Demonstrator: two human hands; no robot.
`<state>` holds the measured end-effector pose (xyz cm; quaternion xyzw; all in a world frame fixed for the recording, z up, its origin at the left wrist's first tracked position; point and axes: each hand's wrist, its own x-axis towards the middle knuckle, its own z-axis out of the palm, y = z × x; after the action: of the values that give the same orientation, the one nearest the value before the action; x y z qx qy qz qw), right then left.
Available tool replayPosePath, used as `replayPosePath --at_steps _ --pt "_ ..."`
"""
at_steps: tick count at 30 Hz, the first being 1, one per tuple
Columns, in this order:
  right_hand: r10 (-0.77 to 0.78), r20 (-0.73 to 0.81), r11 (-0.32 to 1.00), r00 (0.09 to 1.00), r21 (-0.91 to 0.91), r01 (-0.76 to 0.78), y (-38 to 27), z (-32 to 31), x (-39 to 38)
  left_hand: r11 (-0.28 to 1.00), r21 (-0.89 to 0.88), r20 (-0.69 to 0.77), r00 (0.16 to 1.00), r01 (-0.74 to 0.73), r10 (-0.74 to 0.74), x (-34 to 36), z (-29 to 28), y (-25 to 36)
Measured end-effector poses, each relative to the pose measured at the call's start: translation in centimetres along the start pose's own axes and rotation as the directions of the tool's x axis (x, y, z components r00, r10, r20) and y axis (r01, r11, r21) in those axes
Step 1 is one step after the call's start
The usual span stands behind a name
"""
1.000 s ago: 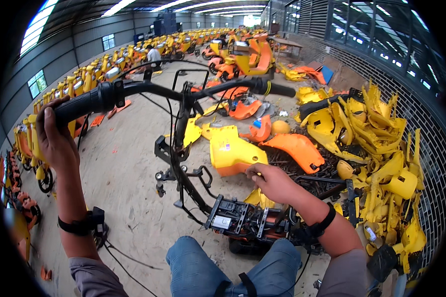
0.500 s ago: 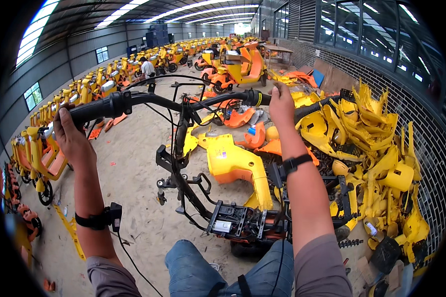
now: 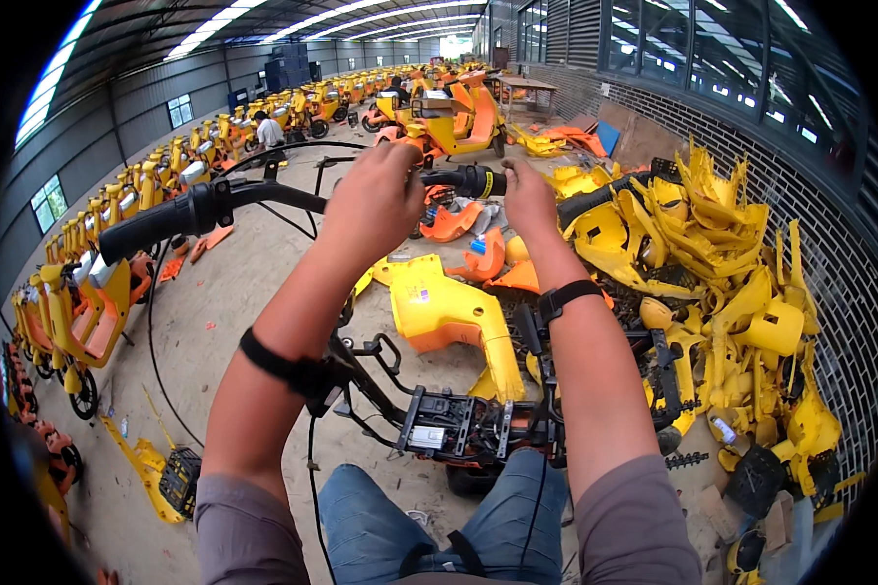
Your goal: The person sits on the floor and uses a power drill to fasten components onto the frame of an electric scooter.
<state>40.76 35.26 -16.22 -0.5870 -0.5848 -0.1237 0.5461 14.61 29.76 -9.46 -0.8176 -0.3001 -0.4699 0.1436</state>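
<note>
I have a stripped black scooter frame in front of me, its electronics tray (image 3: 429,429) low between my knees. My left hand (image 3: 376,200) is curled over the middle of the handlebar by the stem and cables; what its fingers hold is hidden behind it. The bar's left grip (image 3: 141,224) is free. My right hand (image 3: 532,205) is closed around the outer end of the right grip (image 3: 480,181), beside a yellow band. Black straps circle both forearms. A yellow body panel (image 3: 439,307) lies on the floor beyond the frame.
A heap of broken yellow panels (image 3: 712,244) lies against the brick wall (image 3: 829,224) at right. Rows of scooters (image 3: 98,322) line the left, with a crouching person (image 3: 265,130) among them farther back. Orange scraps (image 3: 449,224) and a yellow piece (image 3: 151,468) lie on the floor.
My left hand has left the left grip and moved rightward to the bar's middle. My right hand has risen from low beside the frame to the right grip.
</note>
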Motion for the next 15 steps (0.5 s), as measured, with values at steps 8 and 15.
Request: replayPosePath --at_steps 8,15 --pt "0.033 0.098 0.997 0.995 -0.072 -0.026 -0.3 -0.6 0.9 0.944 0.242 0.274 0.917 0.224 -0.288 1.7 7.3 -2.6" --pt "0.144 -0.024 0.968 0.989 0.212 -0.136 -3.2 -1.5 -0.6 0.947 0.286 0.053 0.984 0.148 -0.17 0.4 9.3 -4.0"
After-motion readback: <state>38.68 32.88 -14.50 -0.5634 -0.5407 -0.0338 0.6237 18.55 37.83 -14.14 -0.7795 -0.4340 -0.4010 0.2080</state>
